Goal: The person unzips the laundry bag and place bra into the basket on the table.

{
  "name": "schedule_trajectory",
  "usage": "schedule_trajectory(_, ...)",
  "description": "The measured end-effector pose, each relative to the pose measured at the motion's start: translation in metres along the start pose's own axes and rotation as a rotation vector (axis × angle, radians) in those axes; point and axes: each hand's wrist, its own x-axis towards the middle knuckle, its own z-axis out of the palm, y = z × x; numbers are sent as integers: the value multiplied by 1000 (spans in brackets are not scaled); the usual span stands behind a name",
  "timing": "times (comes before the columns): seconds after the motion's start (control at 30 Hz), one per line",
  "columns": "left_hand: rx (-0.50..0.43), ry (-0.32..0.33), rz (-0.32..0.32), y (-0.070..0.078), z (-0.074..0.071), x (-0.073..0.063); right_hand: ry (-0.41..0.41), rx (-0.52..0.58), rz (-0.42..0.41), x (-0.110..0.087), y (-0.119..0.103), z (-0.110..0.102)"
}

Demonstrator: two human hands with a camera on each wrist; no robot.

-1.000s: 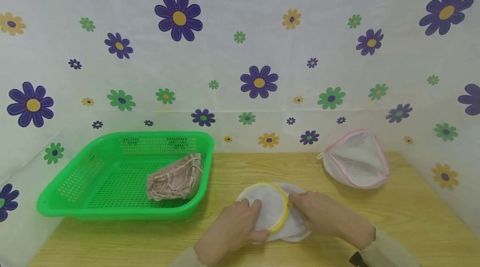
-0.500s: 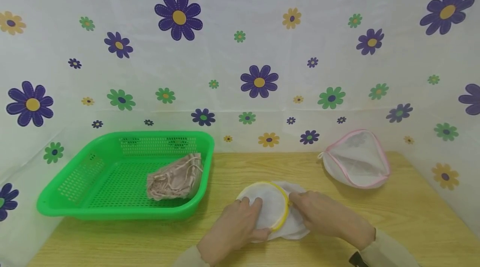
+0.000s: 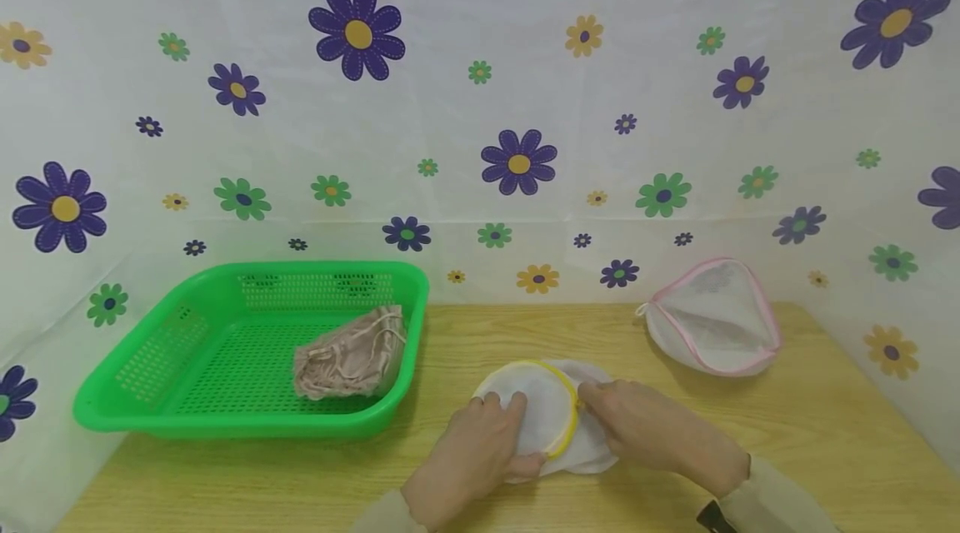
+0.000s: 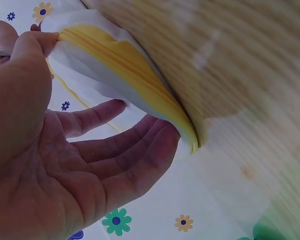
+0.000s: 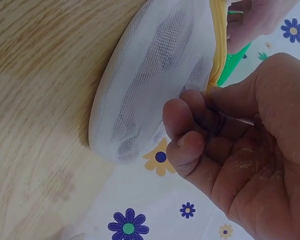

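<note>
A white mesh laundry bag [image 3: 592,441] with a yellow zipper [image 4: 125,60] lies low over the table between both hands, its yellow-edged round side facing up. My left hand [image 3: 472,445] holds its left part, the thumb on the yellow edge and the other fingers spread against the mesh. On the opposite side, my right hand [image 3: 645,425] pinches the end of the zipper between thumb and forefinger. In the right wrist view the remaining fingers of that right hand [image 5: 240,160] are curled in, and the mesh hangs in soft folds beside them.
To the left stands a green plastic basket [image 3: 255,431] with a crumpled taupe drawstring pouch [image 3: 352,358] in it. Another mesh bag [image 3: 712,333], trimmed in pink, sits at the back right of the wooden table [image 3: 480,333]. Behind hangs a flower-printed sheet [image 3: 450,117].
Both hands keep nearly the same place on the mesh bag. The left hand and the bag's near edge have shifted very slightly up and to the right.
</note>
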Motion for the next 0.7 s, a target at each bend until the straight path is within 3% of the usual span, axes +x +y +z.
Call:
schedule_trajectory(0.43,0,-83,-36,2,-4,3,12,-28,-48,-2,0,3)
schedule_trajectory(0.7,14,-49,-45,5,-3,3,19,-35,-35,-3,-1,3)
